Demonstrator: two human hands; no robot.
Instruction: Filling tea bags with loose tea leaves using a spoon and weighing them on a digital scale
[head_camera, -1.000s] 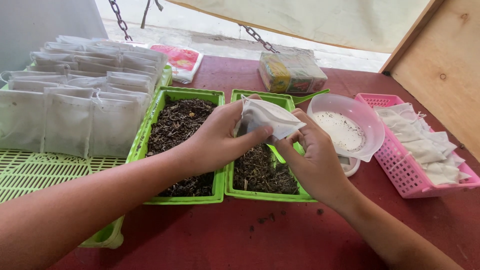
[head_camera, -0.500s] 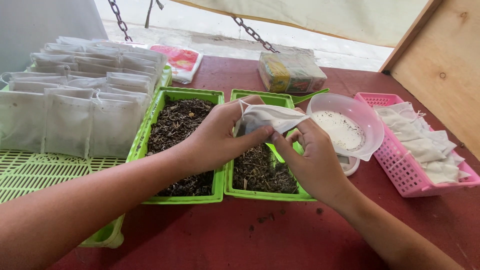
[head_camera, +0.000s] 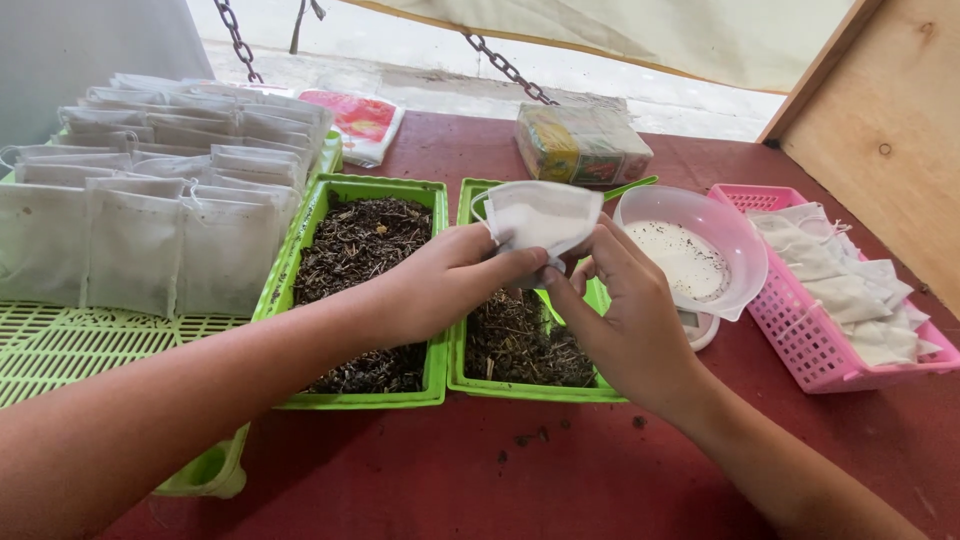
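Both hands meet above the right green tray (head_camera: 470, 375) of dark dried leaves. The left hand (head_camera: 440, 285) pinches a white filter pouch (head_camera: 540, 215) at its lower edge, fingers pressed together; the right hand (head_camera: 625, 320) nips the same edge, wrist bent upward. I judge the pouch light, limp and easily torn, best gripped by its rim.

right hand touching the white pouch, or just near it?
Touching. The head view shows the right hand with its fingertips pinched on the lower edge of the white pouch; the left hand grips it too.
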